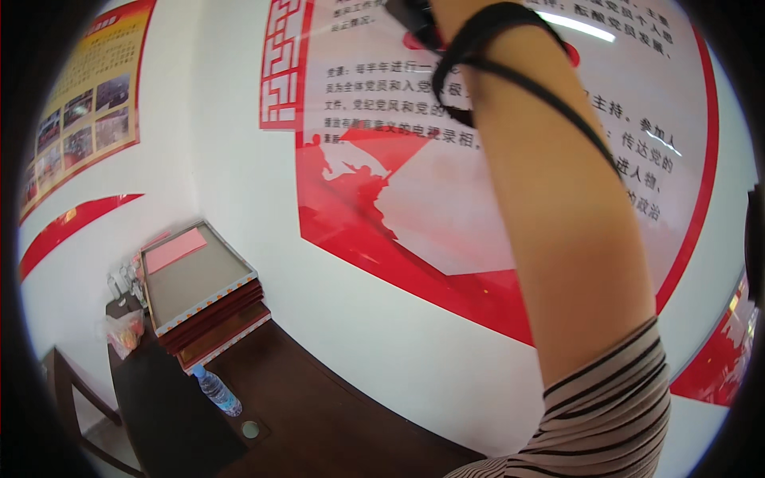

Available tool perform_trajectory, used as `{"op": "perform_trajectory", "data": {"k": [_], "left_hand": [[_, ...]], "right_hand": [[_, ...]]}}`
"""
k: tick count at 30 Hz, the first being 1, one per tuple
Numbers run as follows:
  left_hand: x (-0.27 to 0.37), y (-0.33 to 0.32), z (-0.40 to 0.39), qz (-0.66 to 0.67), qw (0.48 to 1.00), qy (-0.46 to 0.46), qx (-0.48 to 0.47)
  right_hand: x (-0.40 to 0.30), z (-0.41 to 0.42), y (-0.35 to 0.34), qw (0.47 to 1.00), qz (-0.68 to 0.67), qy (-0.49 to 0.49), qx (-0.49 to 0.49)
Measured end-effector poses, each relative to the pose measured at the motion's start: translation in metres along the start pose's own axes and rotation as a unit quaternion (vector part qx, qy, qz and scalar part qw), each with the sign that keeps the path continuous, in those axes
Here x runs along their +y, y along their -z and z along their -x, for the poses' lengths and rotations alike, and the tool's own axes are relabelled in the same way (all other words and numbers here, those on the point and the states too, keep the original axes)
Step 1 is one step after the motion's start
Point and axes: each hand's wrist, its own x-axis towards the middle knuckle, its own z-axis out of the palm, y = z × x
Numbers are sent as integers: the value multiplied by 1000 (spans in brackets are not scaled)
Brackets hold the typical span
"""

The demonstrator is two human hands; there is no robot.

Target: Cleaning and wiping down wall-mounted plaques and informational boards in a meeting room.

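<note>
A bare forearm rises from a striped sleeve [603, 394] at the right, in front of a red and white wall panel [412, 239] that bears writing. Black straps [538, 89] loop around it near the wrist. Past the top edge of the picture the hand is cut off, and a dark object [415, 21] shows in part beside the wrist. My other hand is out of view too. Below the panel, a dark wooden table [311, 406] carries a clear plastic bottle [217, 391] with a blue cap, standing beside a small round fitting [250, 429] in the tabletop.
Against the wall at the left rests a stack of flat framed boards [203, 287] with a pink sheet [176, 250] on top. Behind its left side are a plastic bag [125, 331] and several clear items. A wooden chair [72, 394] stands at the far left.
</note>
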Motion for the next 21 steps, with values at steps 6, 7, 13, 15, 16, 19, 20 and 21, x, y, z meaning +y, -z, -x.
{"op": "perform_trajectory", "data": {"k": [6,7,13,15,16,19,20,21], "left_hand": [[7,2,-2,-12,999,9,-28],[8,0,-3,-25,999,20,-43],[8,7,-3,-58,995,30,-75],[2,2,3,-70,997,14,-19],[15,13,-1,-64,998,7,-18],[40,58,-2,-38,999,-3,35],[39,56,-1,-31,998,-4,46],[39,54,-1,-24,998,-6,55]], "right_hand": [[-28,13,-13,998,25,52,-24],[-30,15,-17,998,14,57,-20],[-72,44,-30,994,-43,104,-9],[-92,60,-37,988,-83,129,-4],[-92,65,-48,988,-70,134,14],[-113,100,-45,984,21,178,1],[-116,107,-48,981,31,189,-18],[-118,115,-52,979,22,202,-15]]}}
